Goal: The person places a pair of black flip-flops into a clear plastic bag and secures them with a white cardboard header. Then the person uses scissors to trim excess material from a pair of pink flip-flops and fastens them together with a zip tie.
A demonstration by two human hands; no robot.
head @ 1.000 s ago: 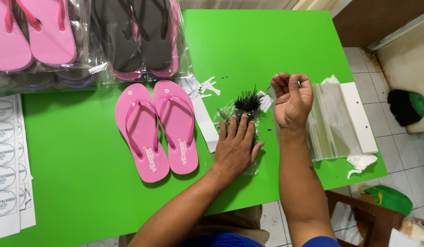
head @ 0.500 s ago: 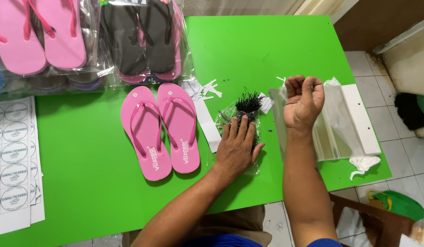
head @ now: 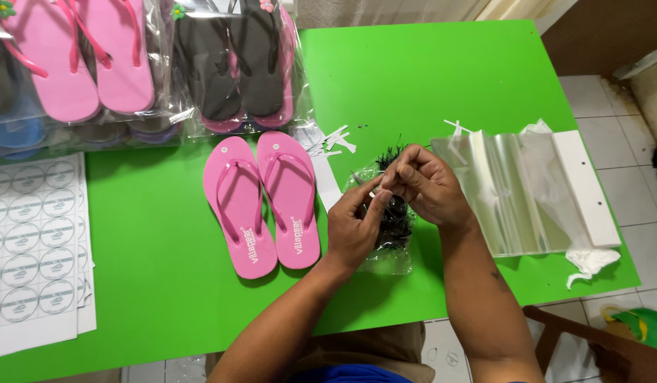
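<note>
My left hand (head: 353,230) and my right hand (head: 428,186) meet above a small clear bag (head: 394,261) of black plastic fasteners (head: 397,218) on the green table (head: 428,78). The fingertips of both hands pinch one small thin pale piece (head: 374,191) between them. A loose pair of pink flip-flops (head: 261,206) lies flat just left of my left hand, soles down and toes pointing away from me.
A stack of clear plastic bags (head: 516,191) with a white card strip (head: 587,188) lies to the right. Bagged black flip-flops (head: 229,64) and bagged pink ones (head: 80,57) sit at the far left. Round sticker sheets (head: 31,241) and paper scraps (head: 335,138) are also there.
My left hand has lifted off the fastener bag and come up to my right hand. My right hand has come down and left, so both now pinch the small piece together.
</note>
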